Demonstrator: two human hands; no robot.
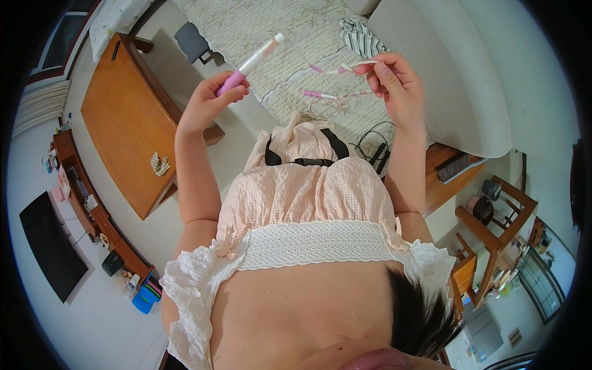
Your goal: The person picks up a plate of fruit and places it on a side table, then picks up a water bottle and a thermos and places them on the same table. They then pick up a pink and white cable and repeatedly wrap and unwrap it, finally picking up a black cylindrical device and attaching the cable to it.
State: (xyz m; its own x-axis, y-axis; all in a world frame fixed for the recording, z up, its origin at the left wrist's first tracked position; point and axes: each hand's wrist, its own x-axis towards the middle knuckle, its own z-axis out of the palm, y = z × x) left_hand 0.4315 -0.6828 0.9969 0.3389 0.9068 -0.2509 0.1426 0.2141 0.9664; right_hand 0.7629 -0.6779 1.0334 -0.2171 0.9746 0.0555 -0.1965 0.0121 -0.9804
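Pink-handled jump rope, upper centre of frame: left hand (206,102) is closed around one pink handle (246,65), which tilts up to the right. Right hand (394,83) pinches the thin clear cord (345,69) between fingertips. Cord loops hang between both hands above the patterned mat (277,31).

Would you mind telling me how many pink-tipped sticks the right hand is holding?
3. All fan out leftward from the right hand: top stick, middle stick, lowest stick. More may be hidden behind the fingers. The left hand holds a tube.
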